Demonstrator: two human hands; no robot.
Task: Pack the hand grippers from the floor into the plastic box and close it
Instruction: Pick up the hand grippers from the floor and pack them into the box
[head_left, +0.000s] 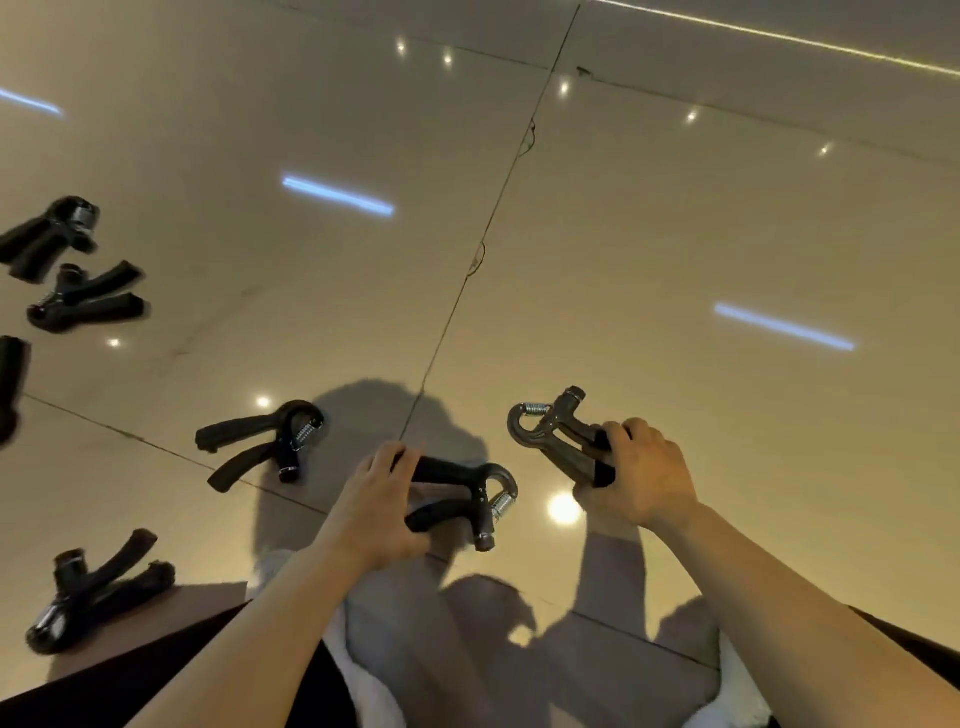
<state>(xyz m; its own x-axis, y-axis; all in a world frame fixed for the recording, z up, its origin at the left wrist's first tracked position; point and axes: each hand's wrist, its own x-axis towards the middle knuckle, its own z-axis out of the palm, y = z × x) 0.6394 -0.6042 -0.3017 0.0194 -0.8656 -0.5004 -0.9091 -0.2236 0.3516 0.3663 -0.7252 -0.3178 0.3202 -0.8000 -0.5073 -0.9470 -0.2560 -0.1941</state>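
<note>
Gathering looks to be the step in hand: the left hand (376, 506) is closed around the handles of one hand gripper (457, 501), and the right hand (641, 475) clasps the handles of another (558, 428), both lifted off the floor (675, 234). More grippers lie further left of the left hand, the nearest (260, 441) just beside it. No plastic box is in view, so the next move probably calls for turning to find it.
</note>
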